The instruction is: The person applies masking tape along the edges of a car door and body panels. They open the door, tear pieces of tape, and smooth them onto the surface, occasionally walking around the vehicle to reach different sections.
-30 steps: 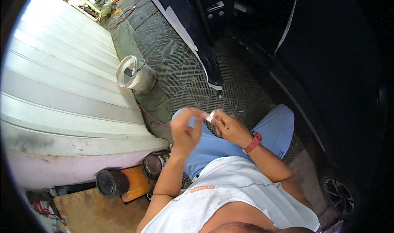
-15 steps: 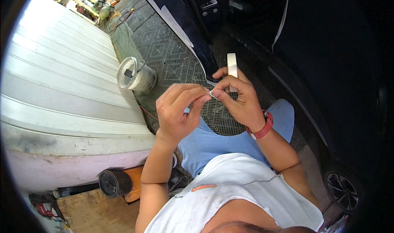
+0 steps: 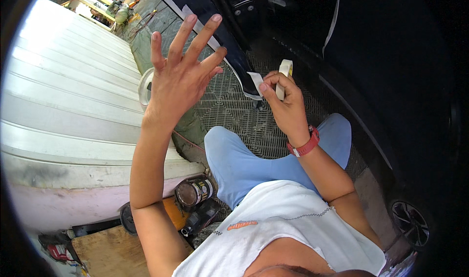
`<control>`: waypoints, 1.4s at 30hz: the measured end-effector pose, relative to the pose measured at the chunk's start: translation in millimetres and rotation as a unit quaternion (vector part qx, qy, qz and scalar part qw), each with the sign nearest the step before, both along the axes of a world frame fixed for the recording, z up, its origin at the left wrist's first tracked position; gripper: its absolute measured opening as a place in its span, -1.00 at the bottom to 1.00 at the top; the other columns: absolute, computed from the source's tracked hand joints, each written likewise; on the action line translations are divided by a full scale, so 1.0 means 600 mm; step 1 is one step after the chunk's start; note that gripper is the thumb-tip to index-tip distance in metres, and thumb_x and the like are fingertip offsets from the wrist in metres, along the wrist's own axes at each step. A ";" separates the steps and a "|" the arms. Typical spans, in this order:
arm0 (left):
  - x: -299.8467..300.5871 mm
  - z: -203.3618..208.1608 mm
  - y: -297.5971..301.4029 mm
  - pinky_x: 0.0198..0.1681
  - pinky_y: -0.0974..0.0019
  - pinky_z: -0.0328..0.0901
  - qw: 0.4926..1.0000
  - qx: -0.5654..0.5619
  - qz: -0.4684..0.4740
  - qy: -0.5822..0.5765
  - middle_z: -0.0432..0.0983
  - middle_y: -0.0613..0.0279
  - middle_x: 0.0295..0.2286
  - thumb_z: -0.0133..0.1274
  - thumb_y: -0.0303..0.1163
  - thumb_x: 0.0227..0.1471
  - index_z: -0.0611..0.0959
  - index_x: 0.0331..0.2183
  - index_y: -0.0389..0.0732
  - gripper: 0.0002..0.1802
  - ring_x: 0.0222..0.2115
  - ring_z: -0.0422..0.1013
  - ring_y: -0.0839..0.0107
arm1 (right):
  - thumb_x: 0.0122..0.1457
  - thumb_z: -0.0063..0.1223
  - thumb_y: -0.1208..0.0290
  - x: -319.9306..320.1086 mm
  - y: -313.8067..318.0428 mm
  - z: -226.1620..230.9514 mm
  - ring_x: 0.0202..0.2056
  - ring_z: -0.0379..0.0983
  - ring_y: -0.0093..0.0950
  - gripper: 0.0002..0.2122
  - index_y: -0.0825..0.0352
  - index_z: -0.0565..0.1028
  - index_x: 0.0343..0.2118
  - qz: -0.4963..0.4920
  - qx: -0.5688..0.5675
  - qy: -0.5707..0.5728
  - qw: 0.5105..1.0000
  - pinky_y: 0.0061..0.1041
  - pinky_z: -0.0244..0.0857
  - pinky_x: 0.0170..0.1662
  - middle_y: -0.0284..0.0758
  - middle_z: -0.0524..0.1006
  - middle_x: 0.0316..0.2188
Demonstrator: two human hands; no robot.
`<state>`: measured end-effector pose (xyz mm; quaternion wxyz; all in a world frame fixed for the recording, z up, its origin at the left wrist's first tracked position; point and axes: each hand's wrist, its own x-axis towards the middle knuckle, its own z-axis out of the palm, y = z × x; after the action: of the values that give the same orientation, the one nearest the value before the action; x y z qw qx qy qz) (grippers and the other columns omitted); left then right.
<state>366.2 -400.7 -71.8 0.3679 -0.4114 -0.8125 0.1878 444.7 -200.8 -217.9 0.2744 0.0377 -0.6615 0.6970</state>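
Note:
My left hand point(image 3: 181, 74) is raised with its fingers spread and holds nothing. It hovers near the dark edge of an open car door point(image 3: 235, 52), with a pale strip of masking tape point(image 3: 213, 43) along that edge. Lower down, my right hand point(image 3: 287, 101) keeps a cream roll of masking tape point(image 3: 286, 68) against its fingers. Between its thumb and index finger is the end of a short tape piece point(image 3: 255, 81), which lies at or just in front of the door's lower corner. Whether that piece is stuck there, I cannot tell.
A ribbed dark floor mat point(image 3: 229, 123) lies ahead of my knees. To the left stands a white slatted panel point(image 3: 73, 96), with a bucket point(image 3: 145, 87) partly behind my left hand. A can point(image 3: 189, 194) and a wooden board point(image 3: 115, 252) sit lower left; a wheel point(image 3: 410, 223) lower right.
My hands were together, both pinching at the tape. The left has let go, opened and moved up and left; the right has shifted slightly, now showing a short piece at the door corner.

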 end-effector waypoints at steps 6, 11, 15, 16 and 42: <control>0.001 -0.013 0.003 0.44 -0.28 -0.62 0.999 0.026 -0.005 0.024 0.14 0.44 0.43 0.10 0.04 0.28 0.71 -0.02 0.40 -0.73 0.46 -0.06 0.14 | 0.33 0.22 0.44 -0.040 -0.029 -0.029 -0.28 0.39 -0.61 -0.88 0.38 0.57 -0.30 0.034 -0.063 -0.014 0.997 -0.54 0.29 -0.15 -0.43 0.50 -0.38; 0.044 -0.132 -0.005 0.41 -0.18 -0.25 0.925 0.368 -0.071 -0.067 0.38 0.25 0.26 0.24 -0.13 0.23 0.71 -0.02 0.12 -0.71 0.33 0.17 0.22 | 0.38 0.21 0.39 -0.054 -0.050 -0.061 -0.28 0.38 -0.68 -0.87 0.35 0.59 -0.26 0.067 -0.148 -0.026 0.986 -0.60 0.28 -0.15 -0.50 0.52 -0.36; 0.068 -0.332 0.033 -0.06 0.38 0.34 0.608 0.736 -0.006 -0.298 0.58 0.31 -0.25 0.19 -0.19 0.33 0.67 -0.14 -0.16 -0.76 -0.22 0.48 0.47 | 0.36 0.22 0.43 -0.056 -0.053 -0.081 -0.23 0.38 -0.66 -0.89 0.36 0.58 -0.25 0.072 -0.137 -0.013 0.988 -0.63 0.26 -0.10 -0.47 0.50 -0.31; 0.075 -0.360 0.043 -0.18 0.45 0.32 0.444 0.787 -0.033 -0.427 0.54 0.39 -0.34 0.15 -0.14 0.36 0.68 -0.15 -0.15 -0.73 -0.32 0.43 0.56 | 0.35 0.23 0.44 -0.059 -0.049 -0.082 -0.21 0.38 -0.66 -0.90 0.36 0.58 -0.25 0.071 -0.144 -0.014 0.987 -0.63 0.26 -0.09 -0.46 0.50 -0.28; 0.026 -0.348 0.210 -0.03 0.32 0.37 -0.241 0.742 -0.353 -0.515 0.68 0.49 -0.24 0.28 -0.15 0.24 0.74 -0.14 0.00 -0.78 -0.24 0.49 0.55 | 0.32 0.30 0.48 -0.035 -0.026 -0.026 -0.01 0.50 -0.59 -0.86 0.36 0.62 -0.12 0.008 -0.153 0.006 0.988 -0.53 0.37 0.12 -0.39 0.54 -0.03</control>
<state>381.7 -274.9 -280.6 0.1357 0.0113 -0.0125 0.9906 423.9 -216.6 -233.8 0.2752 0.0048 -0.5452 0.7919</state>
